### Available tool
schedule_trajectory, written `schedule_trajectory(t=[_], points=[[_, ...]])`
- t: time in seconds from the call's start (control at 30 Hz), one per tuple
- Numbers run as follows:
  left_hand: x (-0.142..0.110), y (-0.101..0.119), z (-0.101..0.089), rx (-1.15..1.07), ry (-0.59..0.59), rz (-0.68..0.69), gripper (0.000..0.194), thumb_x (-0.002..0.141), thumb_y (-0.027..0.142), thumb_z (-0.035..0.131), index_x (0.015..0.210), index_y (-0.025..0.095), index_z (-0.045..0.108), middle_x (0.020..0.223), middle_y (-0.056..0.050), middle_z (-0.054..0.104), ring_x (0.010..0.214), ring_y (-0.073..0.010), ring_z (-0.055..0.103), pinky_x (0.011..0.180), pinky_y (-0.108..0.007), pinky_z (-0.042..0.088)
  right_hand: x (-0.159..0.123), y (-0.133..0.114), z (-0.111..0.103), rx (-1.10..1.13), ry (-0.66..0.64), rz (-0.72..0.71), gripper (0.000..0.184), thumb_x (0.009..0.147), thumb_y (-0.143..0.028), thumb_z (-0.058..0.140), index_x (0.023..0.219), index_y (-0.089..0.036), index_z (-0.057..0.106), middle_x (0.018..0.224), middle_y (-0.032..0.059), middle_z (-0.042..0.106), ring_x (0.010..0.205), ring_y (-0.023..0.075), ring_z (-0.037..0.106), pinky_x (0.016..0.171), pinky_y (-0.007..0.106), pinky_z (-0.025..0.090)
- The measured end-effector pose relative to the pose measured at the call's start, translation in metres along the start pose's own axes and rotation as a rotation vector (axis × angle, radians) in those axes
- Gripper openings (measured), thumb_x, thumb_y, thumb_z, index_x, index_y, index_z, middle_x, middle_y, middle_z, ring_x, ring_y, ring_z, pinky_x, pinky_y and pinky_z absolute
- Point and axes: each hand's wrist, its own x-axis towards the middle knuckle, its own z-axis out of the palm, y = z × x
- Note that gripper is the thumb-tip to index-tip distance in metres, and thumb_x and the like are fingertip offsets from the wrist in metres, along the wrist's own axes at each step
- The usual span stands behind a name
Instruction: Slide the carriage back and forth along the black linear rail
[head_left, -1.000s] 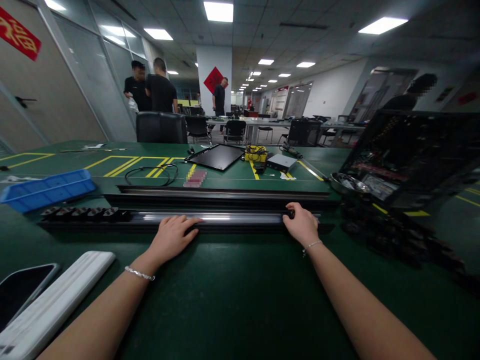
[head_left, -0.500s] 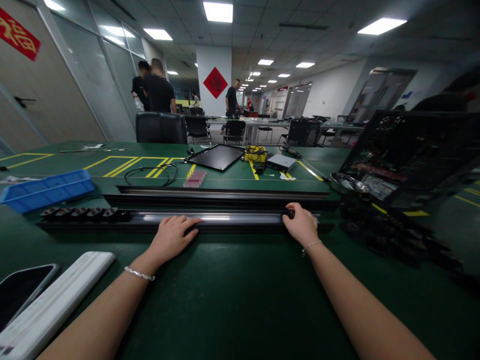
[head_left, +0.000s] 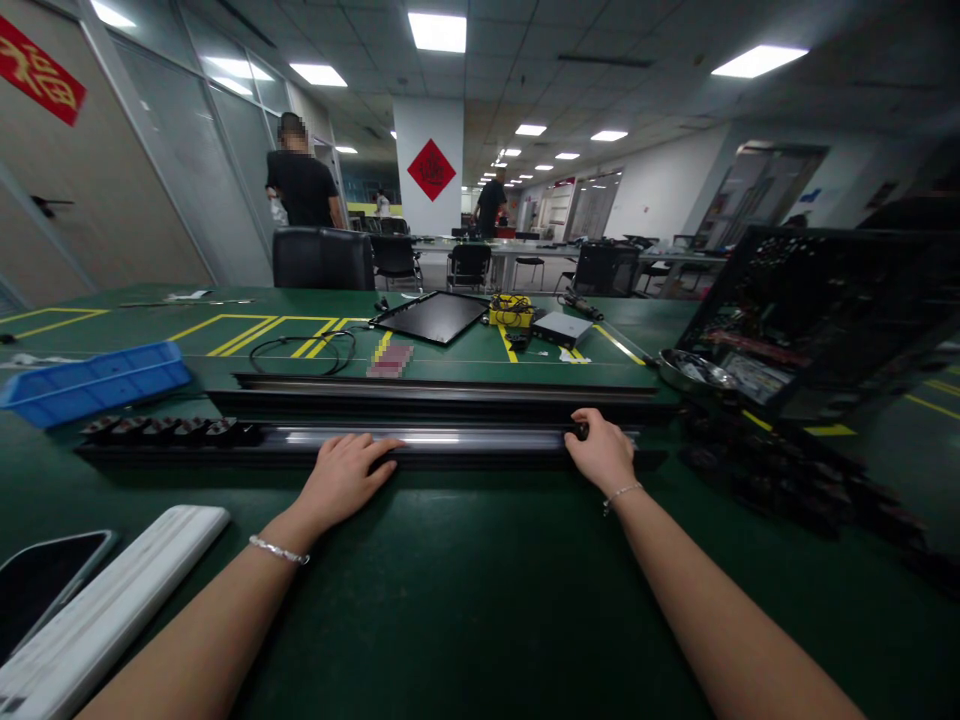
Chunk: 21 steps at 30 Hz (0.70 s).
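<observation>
Viewed from the head camera, the left hand (head_left: 345,480) lies palm down and open, its fingers resting flat on a long black aluminium rail (head_left: 420,438) with a bright metal strip along its top. The right hand (head_left: 600,452) is narrower, its fingers curled over the far side of the same rail beside a small black fitting (head_left: 581,431). The rail lies crosswise on a green workbench mat (head_left: 465,600), just in front of a second dark rail (head_left: 442,395) running parallel to it. A row of black connectors (head_left: 165,431) sits at the rail's left end. Beyond the rails are a blue plastic tray (head_left: 94,385), a coiled black cable (head_left: 300,352), a flat black panel (head_left: 431,316), a yellow cable bundle (head_left: 511,310) and a small silver box (head_left: 562,328). An open computer chassis (head_left: 817,320) stands at right. A white padded strip (head_left: 112,580) and a smartphone (head_left: 45,590) lie at lower left. A co-worker (head_left: 300,170) stands beyond the bench.
</observation>
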Motion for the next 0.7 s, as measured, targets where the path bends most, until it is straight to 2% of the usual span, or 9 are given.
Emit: schedule_trajectory(t=[0.43,0.7], points=[[-0.0002,0.0009,-0.0015,-0.011,-0.004,-0.007,0.037,0.087,0.041,0.040,0.120,0.033,0.055,0.091,-0.003,0.062,0.093,-0.0216,0.055,0.085,-0.038,0.033,0.0006,0.0009,0.0014,0.003,-0.010,0.019,0.029,0.075,-0.026,0.048,0.103,-0.023,0.054,0.102,0.0060,0.064,0.102,0.0250,0.054,0.089,0.041,0.036],[-0.0003,0.0020,-0.0022,-0.010,-0.002,-0.016,0.036,0.086,0.040,0.042,0.119,0.034,0.055,0.092,-0.003,0.062,0.093,-0.0213,0.055,0.086,-0.038,0.033,0.0026,0.0056,-0.0002,-0.009,-0.035,0.001,0.031,0.076,-0.030,0.048,0.105,-0.023,0.054,0.104,0.0065,0.064,0.100,0.0254,0.055,0.084,0.039,0.039]])
